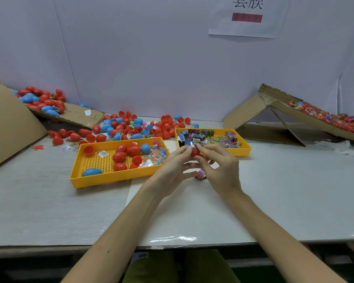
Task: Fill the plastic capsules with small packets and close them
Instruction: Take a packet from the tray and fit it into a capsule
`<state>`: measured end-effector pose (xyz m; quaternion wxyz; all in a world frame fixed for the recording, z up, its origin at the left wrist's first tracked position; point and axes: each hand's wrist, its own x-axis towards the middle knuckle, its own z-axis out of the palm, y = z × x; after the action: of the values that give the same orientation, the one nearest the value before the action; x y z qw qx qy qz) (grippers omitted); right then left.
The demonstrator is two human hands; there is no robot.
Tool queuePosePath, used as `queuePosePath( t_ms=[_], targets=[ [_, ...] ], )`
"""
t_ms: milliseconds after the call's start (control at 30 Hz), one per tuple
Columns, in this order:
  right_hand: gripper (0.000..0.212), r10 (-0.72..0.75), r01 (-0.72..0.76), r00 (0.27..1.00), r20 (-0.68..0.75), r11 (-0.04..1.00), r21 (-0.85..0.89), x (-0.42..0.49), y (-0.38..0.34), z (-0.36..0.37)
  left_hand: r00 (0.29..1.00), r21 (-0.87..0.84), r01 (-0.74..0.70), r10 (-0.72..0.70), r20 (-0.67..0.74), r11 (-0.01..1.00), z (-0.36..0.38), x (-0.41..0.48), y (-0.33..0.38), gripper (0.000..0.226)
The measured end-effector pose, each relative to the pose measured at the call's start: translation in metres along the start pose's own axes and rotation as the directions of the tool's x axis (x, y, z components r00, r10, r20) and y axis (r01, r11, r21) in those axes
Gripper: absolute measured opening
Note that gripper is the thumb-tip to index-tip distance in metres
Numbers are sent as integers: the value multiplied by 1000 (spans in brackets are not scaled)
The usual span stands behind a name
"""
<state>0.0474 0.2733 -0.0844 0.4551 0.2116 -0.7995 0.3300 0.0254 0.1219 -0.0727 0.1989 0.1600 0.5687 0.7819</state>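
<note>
Mid-cycle: the left hand's point(172, 166) fingers curl round a red capsule point(195, 153) above the desk point(274, 201), and the right hand's point(219, 166) fingers pinch a small packet point(193, 145) at its mouth. It looks not yet closed. At 10 o'clock a yellow tray point(110, 178) and a loose pile point(127, 127) hold many capsules, seemingly left to do. At 2 o'clock a cardboard ramp point(294, 112) carries apparently finished ones.

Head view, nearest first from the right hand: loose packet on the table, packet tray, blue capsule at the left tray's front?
1. loose packet, on the table beside the right hand
2. packet tray, just behind
3. blue capsule, far left
</note>
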Motion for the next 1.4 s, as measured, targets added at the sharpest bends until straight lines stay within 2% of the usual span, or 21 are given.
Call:
queuePosePath(
  t_ms=[200, 367, 433, 567, 667, 800, 933, 1100, 1200, 1267, 1333, 1400],
  targets=[
    [28, -4, 4, 1000, -9, 1000, -5, 1, 0, -1, 1000, 32, 18, -18, 12, 999, 1, -2, 3, 32],
    [37, 51, -51, 999, 6, 998, 28, 1, -1, 0, 999, 11, 28, -28, 18, 1000, 2, -3, 3, 41],
    [41, 77, -78, 997, 13, 997, 28, 1, -1, 0, 999, -22, 33, -32, 16, 999, 2, -3, 4, 39],
    [34, 71, -71, 997, 10, 997, 32, 0, 2, -1, 998, -51, 57, -56, 16, 997, 3, -2, 4, 32],
    [35, 76, -76, 997, 27, 997, -1, -2, 3, 1, 998, -64, 52, -55, -40, 997, 1, 0, 4, 29],
    [38, 43, -43, 998, 51, 999, 0, -2, 3, 2, 999, -97, 21, -25, -48, 995, -1, 0, 4, 28],
    [34, 25, -25, 999, 22, 999, 21, -1, 4, 2, 1000, -117, 16, -17, -14, 993, 1, -2, 5, 32],
    [29, -18, 18, 1000, -8, 1000, 15, -1, 6, 2, 999, -128, 20, -25, -41, 992, 2, -3, 6, 33],
    [32, 21, -21, 1000, 2, 999, 34, -1, 7, 2, 998, -124, 34, -40, -43, 992, 3, -2, 7, 32],
    [42, 74, -76, 997, 34, 995, 64, -1, 7, 2, 998, -124, 36, -44, -55, 992, 3, -2, 6, 32],
    [55, 123, -130, 989, 83, 987, 90, -2, 8, 2, 993, -46, 11, -16, -113, 999, 5, -1, 3, 33],
    [53, 125, -135, 985, 120, 987, 81, -2, 9, 3, 978, 145, -54, 81, -193, 988, 6, 0, -1, 34]
  ],
)
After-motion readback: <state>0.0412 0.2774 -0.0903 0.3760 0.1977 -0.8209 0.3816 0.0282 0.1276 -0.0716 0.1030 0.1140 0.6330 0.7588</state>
